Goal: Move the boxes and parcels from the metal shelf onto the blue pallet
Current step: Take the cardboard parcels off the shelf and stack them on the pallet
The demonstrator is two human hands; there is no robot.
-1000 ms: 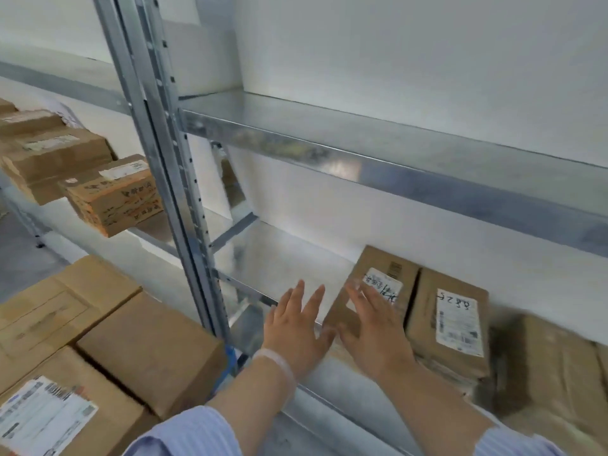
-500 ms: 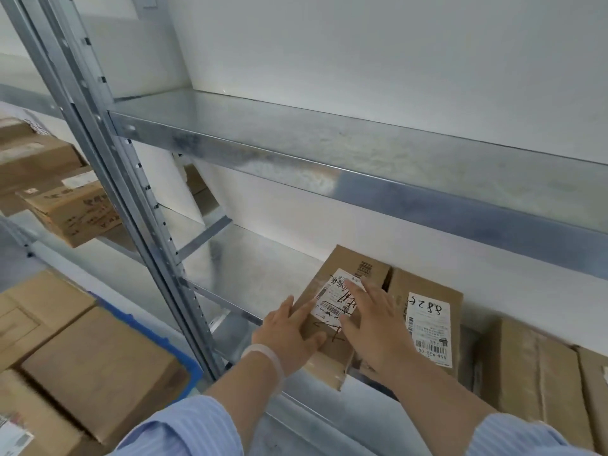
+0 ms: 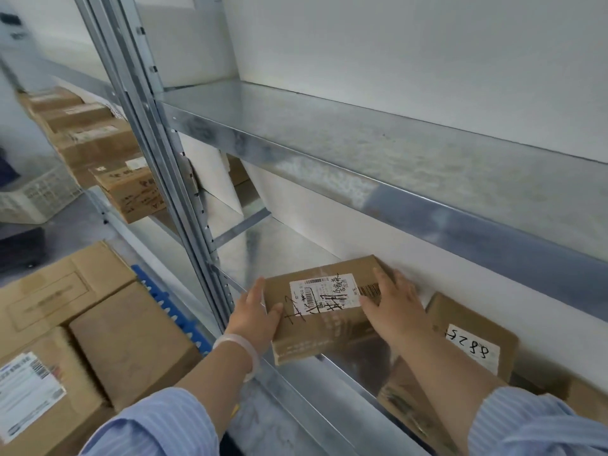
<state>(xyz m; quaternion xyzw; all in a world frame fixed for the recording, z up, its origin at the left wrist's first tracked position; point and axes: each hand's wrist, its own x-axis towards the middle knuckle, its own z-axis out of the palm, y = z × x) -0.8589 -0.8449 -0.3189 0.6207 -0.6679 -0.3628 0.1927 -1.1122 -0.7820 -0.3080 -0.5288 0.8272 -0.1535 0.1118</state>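
Gripping opposite ends, the left hand (image 3: 255,319) and right hand (image 3: 391,302) clamp the box (image 3: 324,311), which overhangs the near lip of the shelf (image 3: 296,386). Keep it level, draw it clear of the neighbouring box (image 3: 473,343) on the right, then carry it left to the pallet (image 3: 164,302).

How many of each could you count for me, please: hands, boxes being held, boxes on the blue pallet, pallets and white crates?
Hands, left hand and right hand: 2
Held box: 1
Boxes on the pallet: 3
Blue pallet: 1
White crate: 1
Total: 8
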